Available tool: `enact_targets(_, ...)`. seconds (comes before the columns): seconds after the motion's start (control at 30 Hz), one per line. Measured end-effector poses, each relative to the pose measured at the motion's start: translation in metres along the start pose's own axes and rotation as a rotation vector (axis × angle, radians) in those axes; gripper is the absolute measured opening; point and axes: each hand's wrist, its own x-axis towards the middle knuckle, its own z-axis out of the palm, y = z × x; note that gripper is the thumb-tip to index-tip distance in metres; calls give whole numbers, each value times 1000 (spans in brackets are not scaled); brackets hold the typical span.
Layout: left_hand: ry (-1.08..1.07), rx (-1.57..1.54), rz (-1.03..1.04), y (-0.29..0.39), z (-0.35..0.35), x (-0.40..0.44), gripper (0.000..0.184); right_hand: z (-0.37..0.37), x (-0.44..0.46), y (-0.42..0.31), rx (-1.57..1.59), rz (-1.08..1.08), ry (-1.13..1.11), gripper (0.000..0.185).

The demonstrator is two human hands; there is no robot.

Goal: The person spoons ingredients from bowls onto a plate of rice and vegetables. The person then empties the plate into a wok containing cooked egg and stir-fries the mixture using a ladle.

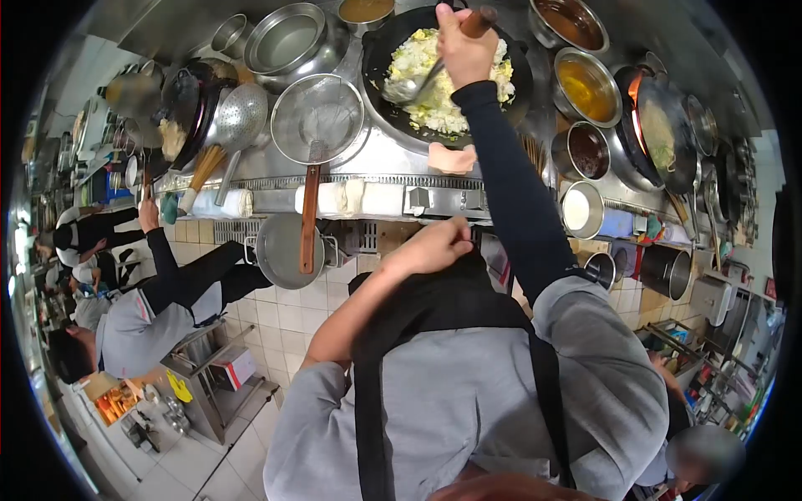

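My right hand [464, 48] is closed round the wooden handle of a metal ladle [408, 88], held over a black wok [376, 58]. The ladle's bowl rests in a mix of white and yellow food with green bits [451, 108] that looks like rice and egg. My left hand [436, 247] is held in front of my apron, below the stove's front edge, with its fingers curled in; I cannot make out anything in them. A folded pinkish cloth [452, 159] lies at the wok's near edge.
Left of the wok are a wire strainer [317, 117] with a wooden handle, a perforated ladle [241, 115] and a metal bowl [286, 38]. Bowls of oil [588, 85] and dark sauce [588, 150] stand right, beside another wok [660, 125] with flames. A co-worker [159, 321] is at the left.
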Motion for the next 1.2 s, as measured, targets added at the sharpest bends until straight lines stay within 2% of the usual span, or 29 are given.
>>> enact_targets(0.03,26,-33,-14,-14,-1,-1,23,-5,8,-4,1,-11,-39,38)
enact_targets(0.07,41,-66,-31,-32,0,-3,24,-7,11,-15,166,111,-39,38)
enact_targets(0.13,83,-108,-93,-46,-6,-1,23,-27,-3,-47,18,28,-101,26)
enact_targets(0.17,101,-116,-145,-40,-12,0,22,-34,-18,-48,29,30,-116,27)
enact_targets(0.2,115,-118,-194,-37,-16,4,22,-37,-33,-10,-35,19,-111,29)
enact_targets(0.27,409,444,66,-62,-12,38,22,-59,11,28,-65,-52,-71,30)
enact_targets(0.3,481,575,158,-53,-16,47,26,-61,23,24,229,-2,-76,31)
enact_targets(0.33,526,604,208,-48,-20,64,25,-66,20,-8,74,3,-60,30)
enact_targets(0.4,610,655,301,-41,-28,92,25,-72,-22,-61,29,89,-64,33)
enact_targets(0.43,583,671,272,-42,-35,111,23,-75,-41,-41,39,72,-142,33)
enact_targets(0.47,534,683,237,-47,-33,125,24,-82,-42,7,-35,59,-125,34)
enact_targets(0.5,503,697,203,-48,-31,136,25,-92,-19,17,8,112,-122,33)
enact_targets(0.6,306,925,244,-37,-42,149,26,-91,19,-31,158,202,-90,34)
enact_targets(0.63,326,785,302,-63,-41,166,35,-92,5,-45,65,74,-169,34)
enact_targets(0.7,300,677,144,-66,-46,186,41,-96,-15,-35,-195,-95,-349,33)
enact_targets(0.73,254,624,55,-75,-37,178,44,-100,-13,12,-33,-118,-281,32)
enact_targets(0.8,262,603,50,-78,-37,176,48,-114,34,4,-45,155,-200,32)
enact_targets(0.83,235,584,23,-75,-35,165,48,-117,43,-6,181,164,-161,33)
enact_targets(0.87,234,568,15,-68,-41,169,47,-123,42,-27,-59,157,-200,31)
enact_targets(0.9,285,571,122,-82,-39,174,49,-125,34,-30,-115,21,-327,30)
enact_targets(0.93,300,568,121,-81,-40,176,48,-129,21,-21,-171,-106,-455,29)
enact_targets(0.97,290,571,111,-84,-37,168,46,-144,31,22,-231,-109,-488,27)
enact_targets(1.0,305,570,109,-82,-37,170,45,-150,50,21,-41,179,-364,25)
enact_targets(1.07,334,594,91,-85,-32,161,41,-166,89,13,207,234,-173,24)
enact_targets(1.1,341,598,92,-85,-33,165,41,-195,110,20,269,188,-430,26)
enact_targets(1.13,339,602,94,-85,-34,169,41,-177,85,-61,87,248,-221,31)
enact_targets(1.2,286,548,84,-85,-34,164,42,-159,80,-15,-20,86,-295,29)
